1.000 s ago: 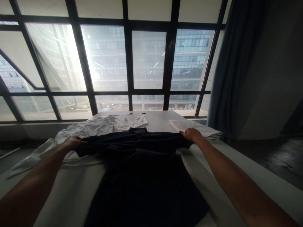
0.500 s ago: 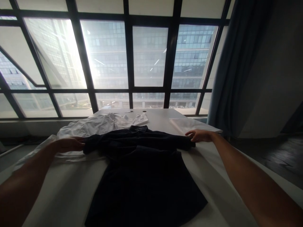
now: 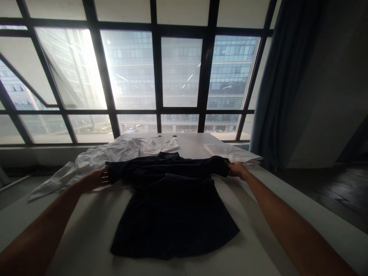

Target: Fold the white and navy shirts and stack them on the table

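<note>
A dark navy collared shirt [image 3: 175, 214] lies spread on the white table [image 3: 86, 237], its collar pointing toward the window and its hem toward me. Both sleeves reach out sideways. My left hand [image 3: 99, 178] grips the end of the left sleeve, with the fingers partly behind the cloth. At the other side, my right hand [image 3: 236, 169] is closed on the right sleeve's end, its fingertips hidden by the fabric. Folds run across the shirt's upper part between the hands.
Crumpled white cloth [image 3: 115, 151] covers the table's far left side, touching the shirt's left sleeve. Folded white cloth [image 3: 230, 152] lies at the right edge. Behind the table stand tall framed windows [image 3: 181, 73], with a blue curtain [image 3: 267, 88] to the right.
Both hands have moved inward with the sleeve ends. The shirt's hem has shifted away from me and now shows whole. The camera view has moved slightly.
</note>
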`<state>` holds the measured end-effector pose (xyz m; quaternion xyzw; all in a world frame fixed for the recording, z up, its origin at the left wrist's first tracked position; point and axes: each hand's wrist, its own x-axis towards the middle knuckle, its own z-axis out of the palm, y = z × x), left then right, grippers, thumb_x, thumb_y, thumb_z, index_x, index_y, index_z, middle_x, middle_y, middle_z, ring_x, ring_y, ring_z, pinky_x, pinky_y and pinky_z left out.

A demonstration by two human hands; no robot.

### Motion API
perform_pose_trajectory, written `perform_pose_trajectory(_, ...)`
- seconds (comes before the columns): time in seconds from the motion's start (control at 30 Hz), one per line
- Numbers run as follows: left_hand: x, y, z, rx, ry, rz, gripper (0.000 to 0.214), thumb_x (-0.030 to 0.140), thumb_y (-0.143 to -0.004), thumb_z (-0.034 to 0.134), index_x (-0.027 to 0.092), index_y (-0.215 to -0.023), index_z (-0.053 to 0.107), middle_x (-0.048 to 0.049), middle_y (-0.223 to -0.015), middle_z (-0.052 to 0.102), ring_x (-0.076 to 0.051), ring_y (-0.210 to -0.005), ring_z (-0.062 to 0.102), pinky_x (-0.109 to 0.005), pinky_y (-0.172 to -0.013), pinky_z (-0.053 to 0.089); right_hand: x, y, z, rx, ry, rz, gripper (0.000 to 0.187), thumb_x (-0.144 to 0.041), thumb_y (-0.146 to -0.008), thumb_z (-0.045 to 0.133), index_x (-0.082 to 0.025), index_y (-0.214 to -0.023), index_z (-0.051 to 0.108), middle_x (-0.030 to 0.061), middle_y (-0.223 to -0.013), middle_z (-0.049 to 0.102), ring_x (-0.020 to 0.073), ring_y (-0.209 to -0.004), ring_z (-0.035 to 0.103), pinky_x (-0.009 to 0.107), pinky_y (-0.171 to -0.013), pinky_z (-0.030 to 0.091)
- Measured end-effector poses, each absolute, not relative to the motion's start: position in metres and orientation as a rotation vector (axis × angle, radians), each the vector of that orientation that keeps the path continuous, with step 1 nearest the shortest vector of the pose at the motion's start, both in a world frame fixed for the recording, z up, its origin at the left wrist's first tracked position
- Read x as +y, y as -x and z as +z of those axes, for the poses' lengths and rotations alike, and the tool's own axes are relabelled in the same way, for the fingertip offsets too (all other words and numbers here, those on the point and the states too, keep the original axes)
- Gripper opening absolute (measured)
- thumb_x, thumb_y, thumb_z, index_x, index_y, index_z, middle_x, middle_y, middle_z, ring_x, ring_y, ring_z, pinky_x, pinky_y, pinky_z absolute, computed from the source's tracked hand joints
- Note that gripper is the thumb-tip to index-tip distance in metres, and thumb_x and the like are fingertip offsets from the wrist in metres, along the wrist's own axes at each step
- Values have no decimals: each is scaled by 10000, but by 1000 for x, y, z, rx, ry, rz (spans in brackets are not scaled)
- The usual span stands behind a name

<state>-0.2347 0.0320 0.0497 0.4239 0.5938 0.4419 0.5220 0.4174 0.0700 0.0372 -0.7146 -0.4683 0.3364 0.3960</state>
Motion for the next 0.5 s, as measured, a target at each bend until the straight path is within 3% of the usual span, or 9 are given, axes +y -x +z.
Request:
perform_pose_trajectory(0.1,20,237,52,1338,-1104,1011,389,330,-639,821,176,-960,664,-63,-939,733,-249,-972,671,-329,-858,548,61,-411,40,-1168,1779,863,425,-488,-969,446,-103,-1045,610,170,-996,677,217,-828,656,305,-716,573)
perform_pose_trajectory(0.27,2,225,55,1364,-1467,918,540,292,-484,877,169,-975,688,-47,-878,722,-237,-850,663,-270,-705,532,34,-413,50,-1494,1542,1126,329,-257,-904,525,-130,-1199,600,160,-1171,675,227,-1000,657,279,-806,545)
perform_pose_trajectory(0.37,2,215,55,1490,-1527,998,433,321,-480,842,149,-831,656,-28,-720,674,-204,-693,628,-260,-597,499,27,-417,49,-1599,1570,1052,387,-198,-842,567,-153,-1223,618,128,-1087,710,234,-981,664,294,-803,537)
perform_pose_trajectory(0.5,8,213,54,1668,-1420,1265,339,265,-578,752,153,-851,585,-21,-710,644,-212,-726,647,-273,-631,532,37,-424,37,-1571,1684,857,312,-244,-813,621,-187,-1116,673,94,-922,729,246,-886,678,325,-768,537)
